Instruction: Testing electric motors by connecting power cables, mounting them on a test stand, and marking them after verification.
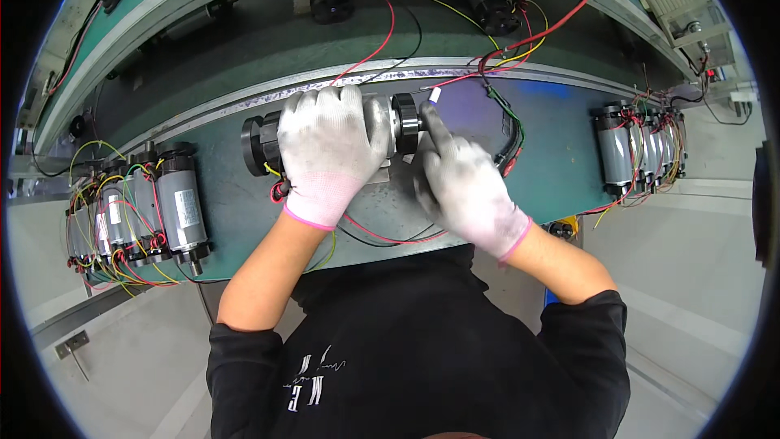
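Observation:
A cylindrical electric motor (378,122) with black end parts lies crosswise on the green bench mat. My left hand (323,138), in a grey-white glove with a pink cuff, is closed over its body from above. Beside the motor's right end is my right hand (467,183), gloved alike, its index finger stretched toward the shaft end and the thumb lower down, apart from it. A small white stick-shaped piece (435,96) shows just beyond that fingertip; whether the finger touches it I cannot tell. Under the motor, a metal block is partly hidden.
Several grey motors (180,203) with tangled wires stand at the left, and more motors (615,146) at the right. A metal rail (236,102) runs behind my hands. Two motors (487,4) lie beyond it, with red and yellow wires. A cable bundle (512,142) lies right.

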The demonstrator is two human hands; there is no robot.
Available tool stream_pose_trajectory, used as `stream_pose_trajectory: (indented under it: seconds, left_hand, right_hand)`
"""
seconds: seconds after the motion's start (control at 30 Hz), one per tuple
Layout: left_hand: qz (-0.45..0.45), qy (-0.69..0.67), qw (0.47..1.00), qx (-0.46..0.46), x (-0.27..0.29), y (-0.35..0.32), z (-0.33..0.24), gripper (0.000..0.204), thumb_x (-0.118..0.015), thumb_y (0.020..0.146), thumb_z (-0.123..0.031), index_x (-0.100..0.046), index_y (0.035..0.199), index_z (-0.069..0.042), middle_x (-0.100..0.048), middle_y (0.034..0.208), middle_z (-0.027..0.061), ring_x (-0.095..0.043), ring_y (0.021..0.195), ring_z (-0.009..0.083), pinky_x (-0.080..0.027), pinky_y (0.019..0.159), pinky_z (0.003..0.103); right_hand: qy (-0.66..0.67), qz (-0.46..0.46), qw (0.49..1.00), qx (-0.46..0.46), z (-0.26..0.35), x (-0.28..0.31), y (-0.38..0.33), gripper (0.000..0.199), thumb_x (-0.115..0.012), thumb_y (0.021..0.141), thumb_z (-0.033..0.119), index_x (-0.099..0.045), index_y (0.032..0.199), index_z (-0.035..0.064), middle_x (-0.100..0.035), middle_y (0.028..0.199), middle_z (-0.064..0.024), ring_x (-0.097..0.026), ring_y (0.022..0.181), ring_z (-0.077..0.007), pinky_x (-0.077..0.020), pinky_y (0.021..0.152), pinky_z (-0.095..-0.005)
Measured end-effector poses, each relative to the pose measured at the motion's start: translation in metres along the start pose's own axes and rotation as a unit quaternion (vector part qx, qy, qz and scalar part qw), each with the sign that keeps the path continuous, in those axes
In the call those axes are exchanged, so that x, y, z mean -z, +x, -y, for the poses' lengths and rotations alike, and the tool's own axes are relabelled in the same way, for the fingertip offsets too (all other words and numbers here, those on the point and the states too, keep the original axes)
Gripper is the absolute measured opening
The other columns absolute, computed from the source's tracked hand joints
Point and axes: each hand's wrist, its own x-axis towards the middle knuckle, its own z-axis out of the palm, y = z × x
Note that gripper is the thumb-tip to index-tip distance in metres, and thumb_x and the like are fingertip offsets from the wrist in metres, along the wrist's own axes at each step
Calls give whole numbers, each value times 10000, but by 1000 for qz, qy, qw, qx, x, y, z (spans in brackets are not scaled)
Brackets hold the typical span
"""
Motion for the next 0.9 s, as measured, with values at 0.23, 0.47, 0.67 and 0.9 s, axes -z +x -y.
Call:
stream_pose_trajectory:
  seconds: [0.23, 0.47, 0.67, 0.9]
  left_hand:
    - [-13, -11, 1000, 4, -1, 0, 1, 330, -701, 933, -366, -728, 830, -53, -712, 793, 163, -722, 793, 334, -561, 888, 474]
    - [16, 8, 1000, 23, 1, -3, 1, 334, -699, 940, -382, -724, 853, -61, -706, 795, 151, -722, 798, 326, -553, 881, 475]
    - [-4, -2, 1000, 9, -5, -1, 2, 334, -691, 950, -386, -721, 858, -67, -703, 793, 147, -720, 799, 324, -550, 875, 473]
    - [-13, 2, 1000, -5, 1, 1, -3, 332, -689, 950, -386, -719, 862, -67, -703, 802, 148, -713, 796, 324, -549, 868, 467]
  right_hand:
    - [-5, -59, 998, 17, -3, -3, -2, 215, -757, 855, 104, -641, 959, -43, -524, 1497, -395, -693, 896, -410, -583, 859, -505]
    - [45, -89, 995, 23, -8, 18, 0, 187, -766, 843, 107, -646, 901, -24, -582, 1477, -334, -698, 899, -385, -585, 843, -488]
    - [29, -90, 995, 37, -20, 15, 9, 146, -760, 846, 79, -639, 842, -3, -685, 1361, -260, -695, 870, -358, -587, 812, -474]
    - [119, -141, 983, 25, -44, 42, -5, 111, -767, 898, 43, -744, 1002, 12, -783, 1037, -194, -736, 810, -351, -603, 764, -402]
